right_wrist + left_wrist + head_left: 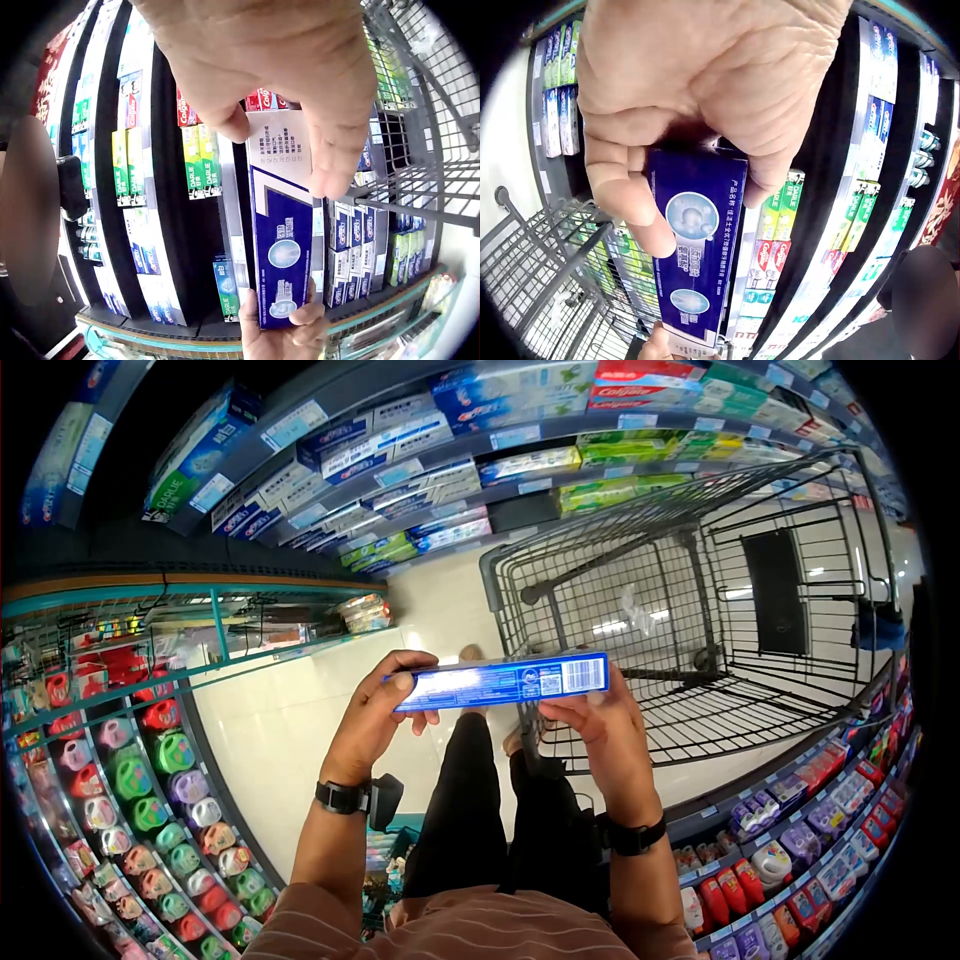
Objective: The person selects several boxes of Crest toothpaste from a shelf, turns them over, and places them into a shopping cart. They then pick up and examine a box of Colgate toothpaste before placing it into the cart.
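A long blue toothpaste box (470,686) is held level between both hands in front of the body. Its narrow side, with small print and a barcode near the right end, faces up in the head view. My left hand (372,722) grips the left end, thumb (402,683) on the edge. At the other end my right hand (612,732) pinches the box between thumb and fingers. Round pale pictures show on the broad blue face of the box (694,259) in the left wrist view. The right wrist view shows a silver-white end on the box (279,139).
A wire shopping cart (705,610) stands just ahead to the right. Shelves of toothpaste boxes (400,445) curve along the front. Detergent bottles (175,752) fill a rack on the left; more bottles (735,890) line the lower right. Pale tiled floor (260,760) lies between.
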Tool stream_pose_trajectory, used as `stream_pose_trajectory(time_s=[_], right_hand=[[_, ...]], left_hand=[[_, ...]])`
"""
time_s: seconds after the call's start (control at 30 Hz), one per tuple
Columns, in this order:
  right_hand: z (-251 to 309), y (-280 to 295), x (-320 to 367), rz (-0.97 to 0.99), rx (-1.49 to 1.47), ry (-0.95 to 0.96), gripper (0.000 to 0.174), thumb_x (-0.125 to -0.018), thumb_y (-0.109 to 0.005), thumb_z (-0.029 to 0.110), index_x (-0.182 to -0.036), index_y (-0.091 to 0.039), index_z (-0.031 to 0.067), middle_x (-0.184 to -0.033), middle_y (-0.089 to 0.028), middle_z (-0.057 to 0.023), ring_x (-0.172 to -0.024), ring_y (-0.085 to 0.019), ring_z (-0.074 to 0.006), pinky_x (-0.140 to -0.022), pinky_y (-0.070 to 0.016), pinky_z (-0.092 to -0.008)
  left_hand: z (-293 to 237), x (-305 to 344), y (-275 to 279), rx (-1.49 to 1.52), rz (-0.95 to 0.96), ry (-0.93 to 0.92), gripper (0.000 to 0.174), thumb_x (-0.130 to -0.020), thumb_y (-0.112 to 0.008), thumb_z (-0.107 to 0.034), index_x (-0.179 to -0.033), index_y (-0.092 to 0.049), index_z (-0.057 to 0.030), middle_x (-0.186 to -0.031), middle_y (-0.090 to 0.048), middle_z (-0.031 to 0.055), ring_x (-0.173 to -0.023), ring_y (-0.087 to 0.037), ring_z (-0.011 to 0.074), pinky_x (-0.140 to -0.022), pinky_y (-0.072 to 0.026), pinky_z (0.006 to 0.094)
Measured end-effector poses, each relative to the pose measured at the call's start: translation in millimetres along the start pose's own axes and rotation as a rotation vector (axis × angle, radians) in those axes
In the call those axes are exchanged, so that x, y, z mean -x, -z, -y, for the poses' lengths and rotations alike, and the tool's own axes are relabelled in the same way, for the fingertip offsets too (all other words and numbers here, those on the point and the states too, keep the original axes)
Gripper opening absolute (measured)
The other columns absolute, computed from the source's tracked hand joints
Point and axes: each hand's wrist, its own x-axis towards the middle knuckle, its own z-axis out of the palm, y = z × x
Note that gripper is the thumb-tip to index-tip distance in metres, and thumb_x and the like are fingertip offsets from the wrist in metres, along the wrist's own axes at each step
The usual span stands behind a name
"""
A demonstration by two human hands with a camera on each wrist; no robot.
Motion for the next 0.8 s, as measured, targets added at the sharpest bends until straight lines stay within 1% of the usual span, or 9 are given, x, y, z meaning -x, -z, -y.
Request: stream_pose_trajectory(time_s=[0.03,0.13,0.37,0.63,0.8], right_hand=[[-4,1,-4,-0.008,0.000,-0.004,0.050,-0.096,-0.051,0.017,-0.140,-0.043,-0.0060,-0.122,-0.063,-0.0165,-0.107,-0.068,-0.0249,-0.097,-0.0562,-0.0392],[-8,-4,-14,-0.044,0.022,-0.016,0.046,-0.097,-0.048,0.017,-0.137,-0.046,-0.0048,-0.118,-0.064,-0.0158,-0.105,-0.069,-0.0242,-0.096,-0.0567,-0.0390],[-23,-8,-30,-0.073,0.006,-0.025,0.045,-0.096,-0.048,0.016,-0.136,-0.046,-0.0054,-0.115,-0.066,-0.0168,-0.105,-0.070,-0.0248,-0.097,-0.0565,-0.0394],[-28,-16,-37,-0.066,0.013,-0.039,0.043,-0.097,-0.049,0.021,-0.133,-0.048,-0.0039,-0.114,-0.067,-0.0159,-0.104,-0.070,-0.0239,-0.097,-0.0557,-0.0397],[-28,-18,-38,-0.066,0.003,-0.034,0.041,-0.099,-0.051,0.023,-0.131,-0.050,-0.0024,-0.115,-0.067,-0.0151,-0.104,-0.069,-0.0239,-0.097,-0.0557,-0.0401]], left_hand=[[2,-5,3,-0.021,-0.010,-0.001,0.066,-0.096,-0.061,-0.051,-0.129,-0.052,0.0055,-0.103,-0.066,0.0146,-0.074,-0.067,0.0189,-0.058,-0.0499,0.0270],[3,-15,12,-0.026,0.005,0.007,0.067,-0.095,-0.062,-0.052,-0.129,-0.052,0.0056,-0.103,-0.066,0.0145,-0.074,-0.068,0.0186,-0.057,-0.0497,0.0267],[5,-26,25,-0.048,-0.017,0.037,0.068,-0.095,-0.062,-0.052,-0.128,-0.053,0.0062,-0.103,-0.066,0.0144,-0.074,-0.068,0.0178,-0.057,-0.0496,0.0262],[5,-28,34,-0.064,-0.028,0.037,0.067,-0.095,-0.061,-0.052,-0.128,-0.053,0.0061,-0.100,-0.067,0.0133,-0.073,-0.068,0.0161,-0.057,-0.0494,0.0249],[3,-28,36,-0.066,-0.021,0.036,0.067,-0.095,-0.061,-0.053,-0.128,-0.054,0.0055,-0.100,-0.068,0.0130,-0.073,-0.068,0.0164,-0.057,-0.0493,0.0250]])
